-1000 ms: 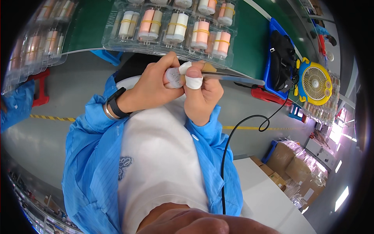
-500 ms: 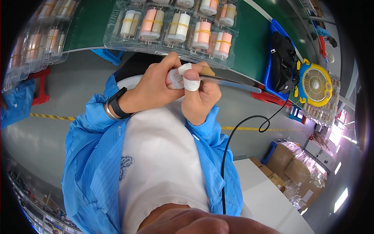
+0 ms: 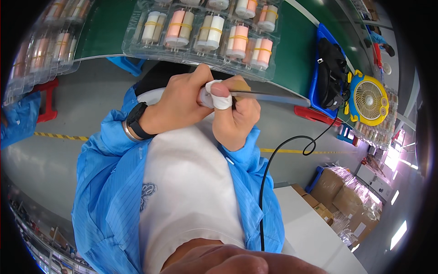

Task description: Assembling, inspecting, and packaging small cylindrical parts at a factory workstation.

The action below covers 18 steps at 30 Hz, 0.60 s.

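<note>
Workroom, grey floor (image 3: 105, 173); green surface (image 3: 104, 34) at 12 o'clock from the hands. Clear moulded tray (image 3: 191, 58), one, lay on it at 12 o'clock, with paired pink, white and grey cylinders (image 3: 210, 33) bound in yellow bands. Stacked trays (image 3: 43, 80), similar, stood between 9 and 10 o'clock. Blue bin (image 3: 315, 84), with a black bag (image 3: 329, 68), stood near 2 o'clock; yellow-and-blue fan (image 3: 370, 98) at 3.

Item in hand: one round white-ended piece (image 3: 206, 98), mostly covered, held in front of the body, apart from the tray. Left hand (image 3: 180, 98): curled, pinching the piece. Right hand (image 3: 236, 116): fingers closed around a long metal tool (image 3: 278, 97), which pointed to 3 o'clock; its thumb, in white wrapping (image 3: 222, 102), lay against the piece.

Progress, as judged: banded sets in the tray seemed finished; the held piece seemed mid-work. Its working end was hidden, so the remaining amount could not be told.
</note>
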Motion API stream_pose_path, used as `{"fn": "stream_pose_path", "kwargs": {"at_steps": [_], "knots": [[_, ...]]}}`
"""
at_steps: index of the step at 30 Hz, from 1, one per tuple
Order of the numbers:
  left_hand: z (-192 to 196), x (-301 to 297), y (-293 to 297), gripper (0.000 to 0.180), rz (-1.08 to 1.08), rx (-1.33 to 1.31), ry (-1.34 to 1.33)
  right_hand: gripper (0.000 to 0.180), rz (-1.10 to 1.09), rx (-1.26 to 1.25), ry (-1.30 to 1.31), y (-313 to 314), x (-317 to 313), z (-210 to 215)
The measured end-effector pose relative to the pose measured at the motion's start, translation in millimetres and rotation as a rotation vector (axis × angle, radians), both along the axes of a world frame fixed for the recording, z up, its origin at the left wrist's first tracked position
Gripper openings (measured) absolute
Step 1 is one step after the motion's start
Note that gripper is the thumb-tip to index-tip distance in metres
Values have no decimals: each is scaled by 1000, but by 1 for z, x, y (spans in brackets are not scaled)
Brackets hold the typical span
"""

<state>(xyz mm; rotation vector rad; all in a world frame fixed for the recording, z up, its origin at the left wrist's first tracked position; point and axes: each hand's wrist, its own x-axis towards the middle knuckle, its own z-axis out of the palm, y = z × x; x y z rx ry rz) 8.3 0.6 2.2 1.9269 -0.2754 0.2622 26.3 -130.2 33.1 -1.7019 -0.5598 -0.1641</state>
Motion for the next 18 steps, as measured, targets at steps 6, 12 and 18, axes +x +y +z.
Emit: {"fn": "stream_pose_path", "kwargs": {"at_steps": [6,12,18], "knots": [[1,2,0,39,-1,-45,-7,14,124,-163,186,-14,8,11],[0,1,2,36,-107,-205,156,20,-66,436,449,-17,4,16],[3,0,2,35,-160,-232,268,27,26,169,179,-13,4,-12]]}}
